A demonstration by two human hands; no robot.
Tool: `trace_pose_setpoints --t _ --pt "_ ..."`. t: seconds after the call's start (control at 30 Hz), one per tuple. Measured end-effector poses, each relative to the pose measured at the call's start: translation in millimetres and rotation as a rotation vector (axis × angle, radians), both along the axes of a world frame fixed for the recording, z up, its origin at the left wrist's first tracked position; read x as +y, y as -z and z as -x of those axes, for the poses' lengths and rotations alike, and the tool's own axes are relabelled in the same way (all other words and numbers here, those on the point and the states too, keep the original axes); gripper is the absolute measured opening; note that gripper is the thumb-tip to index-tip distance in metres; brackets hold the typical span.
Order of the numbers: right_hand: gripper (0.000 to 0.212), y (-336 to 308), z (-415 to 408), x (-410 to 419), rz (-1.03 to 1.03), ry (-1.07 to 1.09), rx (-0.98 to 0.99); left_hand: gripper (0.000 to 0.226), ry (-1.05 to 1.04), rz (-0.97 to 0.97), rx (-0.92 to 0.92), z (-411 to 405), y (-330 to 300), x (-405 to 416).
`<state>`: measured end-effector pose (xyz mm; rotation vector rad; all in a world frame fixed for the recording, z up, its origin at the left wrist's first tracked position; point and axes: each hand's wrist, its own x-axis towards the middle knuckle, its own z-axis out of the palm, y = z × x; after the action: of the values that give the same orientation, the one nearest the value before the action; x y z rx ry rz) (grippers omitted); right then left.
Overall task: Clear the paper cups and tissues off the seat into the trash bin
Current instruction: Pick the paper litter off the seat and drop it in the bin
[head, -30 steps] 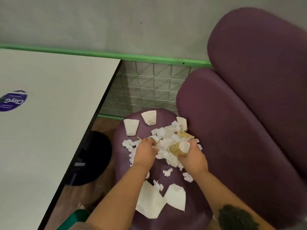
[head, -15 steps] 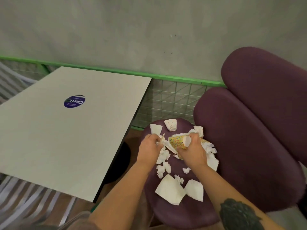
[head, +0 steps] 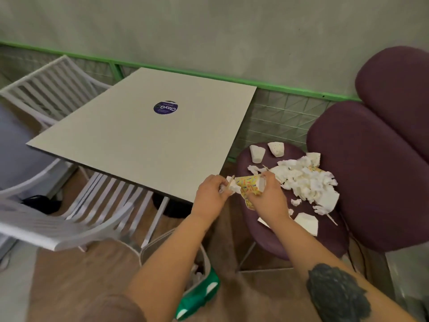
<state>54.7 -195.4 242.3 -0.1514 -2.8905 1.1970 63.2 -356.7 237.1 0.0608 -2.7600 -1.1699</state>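
**Two loaded hands above and beyond the bin**

Two hands meet at the near-left edge of the seat (head: 274, 233). The right hand (head: 270, 201) has its fingers curled round a yellow patterned paper cup (head: 249, 185), whose long axis runs sideways, mouth toward the right hand, base toward the left. The left hand (head: 210, 196) pinches a wad of tissue (head: 226, 188) and what looks like a thin stick, touching the cup's base end. The trash bin (head: 197, 270) stands below and nearer the person than both hands, under the left forearm; the left hand is the nearer to it. The coming drop, by judgement, calls for drawing both hands back and down. To the right of the right hand, the tissue heap (head: 306, 182) and several flattened white cups (head: 256, 153) lie on the seat.
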Motion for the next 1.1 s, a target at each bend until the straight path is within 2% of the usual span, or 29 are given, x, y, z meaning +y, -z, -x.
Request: trace_pose_setpoints --t 0.2,0.53,0.63,0.73,0.8,0.9,1.1 --pt "0.061 20 -32 -50 -0.041 -0.151 -0.073 0.019 -0.102 -0.043 -0.047 -57 25 -49" --pt "0.059 70 -83 -114 -0.124 -0.364 -0.251 0.019 -0.398 -0.045 -0.264 -137 73 -108" --pt "0.068 77 -88 -126 -0.104 -0.399 -0.292 0.02 -0.439 -0.083 -0.306 -146 82 -117" --pt "0.096 81 -88 -133 -0.083 -0.475 -0.404 0.035 -0.433 -0.144 -0.368 -147 87 -122" --pt "0.104 82 -87 -133 -0.126 -0.532 -0.452 0.044 -0.417 -0.121 -0.42 -148 89 -124" --pt "0.1 81 -85 -128 -0.19 -0.56 -0.454 0.045 -0.406 -0.066 -0.445 -146 87 -126" --pt "0.092 74 -79 -120 -0.171 -0.542 -0.416 0.042 -0.36 -0.006 -0.393 -134 80 -124"
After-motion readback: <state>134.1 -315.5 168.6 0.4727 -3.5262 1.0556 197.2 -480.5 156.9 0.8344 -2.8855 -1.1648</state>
